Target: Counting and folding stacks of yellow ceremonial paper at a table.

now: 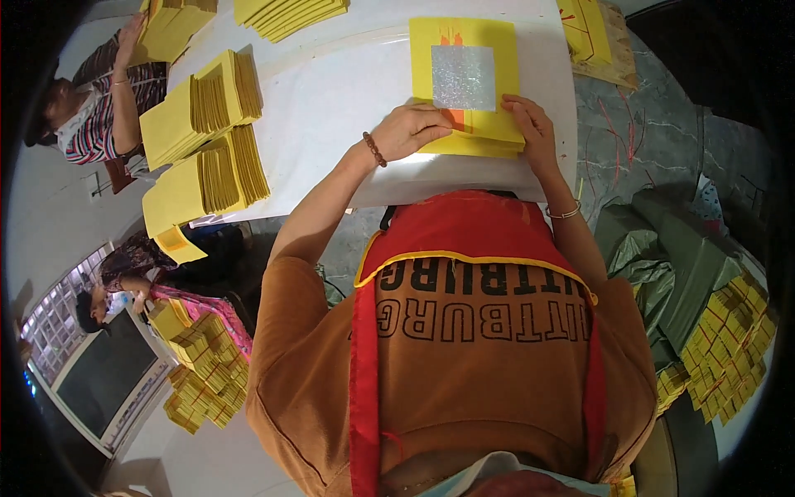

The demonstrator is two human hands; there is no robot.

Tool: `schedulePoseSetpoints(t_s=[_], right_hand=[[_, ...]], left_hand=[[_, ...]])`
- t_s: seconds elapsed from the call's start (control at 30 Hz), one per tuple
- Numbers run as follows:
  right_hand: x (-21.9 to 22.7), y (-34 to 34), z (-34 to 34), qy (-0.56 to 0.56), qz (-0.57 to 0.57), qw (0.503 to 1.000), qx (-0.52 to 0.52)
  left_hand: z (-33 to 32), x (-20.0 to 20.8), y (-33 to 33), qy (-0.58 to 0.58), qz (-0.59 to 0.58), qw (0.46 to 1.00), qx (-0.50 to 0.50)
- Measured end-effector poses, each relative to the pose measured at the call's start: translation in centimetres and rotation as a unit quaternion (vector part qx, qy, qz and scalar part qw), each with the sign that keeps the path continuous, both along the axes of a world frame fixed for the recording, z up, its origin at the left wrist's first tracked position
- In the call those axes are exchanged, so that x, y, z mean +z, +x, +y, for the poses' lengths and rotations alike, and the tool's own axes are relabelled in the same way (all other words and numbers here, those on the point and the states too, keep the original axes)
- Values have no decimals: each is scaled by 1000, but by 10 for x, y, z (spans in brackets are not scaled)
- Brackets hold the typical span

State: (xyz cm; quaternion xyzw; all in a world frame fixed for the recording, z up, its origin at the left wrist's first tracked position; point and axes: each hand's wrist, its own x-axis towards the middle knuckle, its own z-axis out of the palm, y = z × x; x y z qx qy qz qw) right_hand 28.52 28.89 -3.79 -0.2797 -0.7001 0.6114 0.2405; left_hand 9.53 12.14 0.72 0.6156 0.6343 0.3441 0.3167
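A stack of yellow paper sheets (pixel 508 50) lies on the white table in front of me, squared off, with orange print and a shiny silver square (pixel 464 79) on its top sheet. My left hand (pixel 411 131), with a beaded bracelet at the wrist, rests on the stack's lower left, fingers stretched out over the orange print. At the right edge, my right hand (pixel 534 132) has its fingers bent around the stack's side, close to the silver square's lower corner. What lies beneath the fingers is hidden.
Folded yellow paper bundles (pixel 201 112) line the table's left side, with another pile (pixel 290 15) at the far edge. Two other people are on the left, one reaching to a paper pile. Tied yellow bundles (pixel 729 348) stand at lower right beside green sheeting (pixel 662 265).
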Motion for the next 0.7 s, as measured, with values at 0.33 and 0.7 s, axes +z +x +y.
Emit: schedulePoseSetpoints(t_s=[0.33, 0.7], right_hand=[[-8, -1, 1, 11, -12, 1000, -11], [-6, 0, 2, 15, -9, 1000, -1]], left_hand=[[5, 2, -3, -143, -134, 978, 70], [7, -11, -9, -141, -191, 968, 86]])
